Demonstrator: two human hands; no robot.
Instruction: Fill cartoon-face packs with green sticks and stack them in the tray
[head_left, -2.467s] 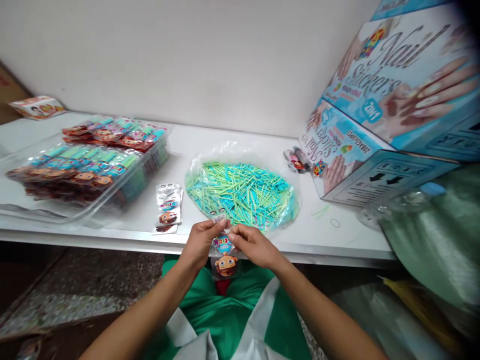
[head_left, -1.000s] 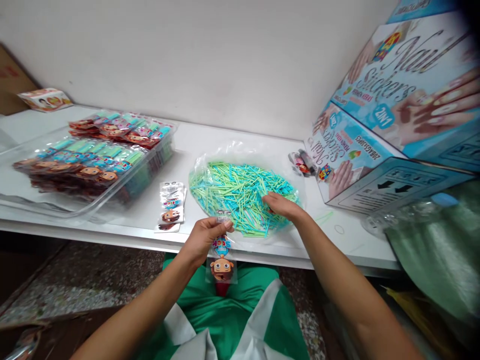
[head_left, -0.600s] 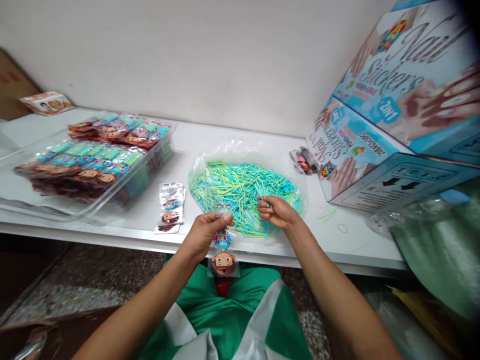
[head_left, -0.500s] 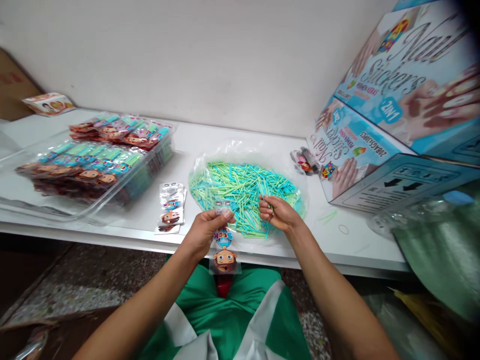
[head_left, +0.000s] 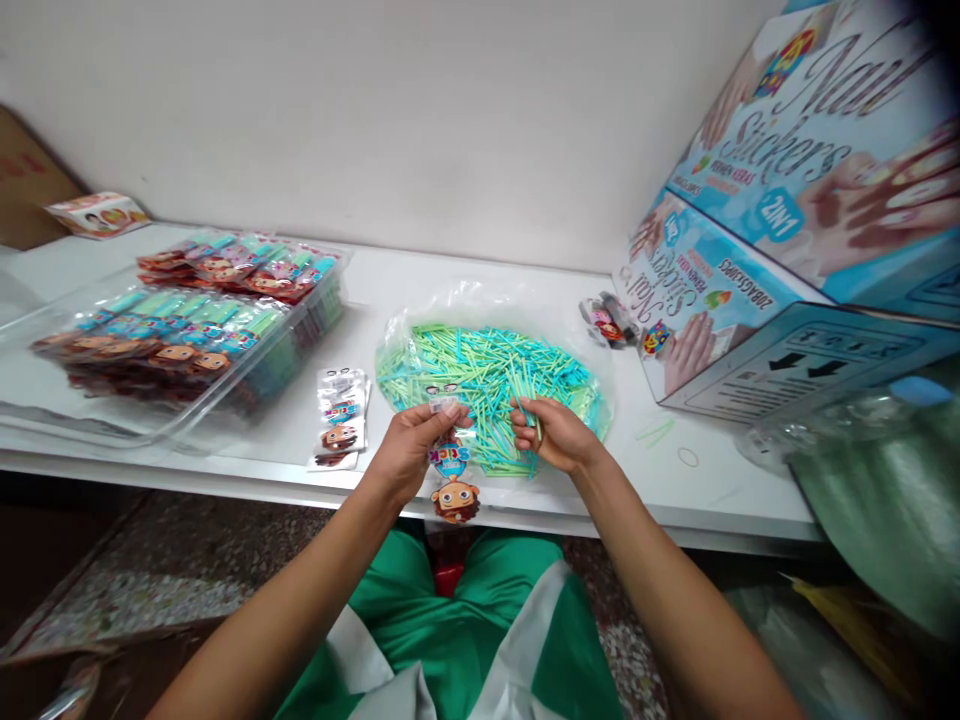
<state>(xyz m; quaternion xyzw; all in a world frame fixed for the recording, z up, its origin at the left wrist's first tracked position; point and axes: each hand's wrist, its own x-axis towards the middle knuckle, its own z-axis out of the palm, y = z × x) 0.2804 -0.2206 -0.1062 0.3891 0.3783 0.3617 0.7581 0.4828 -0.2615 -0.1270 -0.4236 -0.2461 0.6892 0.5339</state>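
Note:
In my left hand a clear plastic packet is pinched near its top; a cartoon face with brown hair and the word "Stick" are printed on it. My right hand is closed around a few thin green and blue sticks, which poke up past the fingers. Behind both hands lies an opened clear bag with a heap of loose green and blue sticks. Left of my left hand, a small stack of similar packets rests on the table.
A clear tray of filled packets stands at the left. Blue "Nail Stickers" boxes are stacked at the right, with small dark packets beside them. Stray sticks and a rubber band lie on the white table.
My left hand has lifted the packet slightly, and its lower end has swung up. My right hand has shifted a little left, its fingers looser around the sticks.

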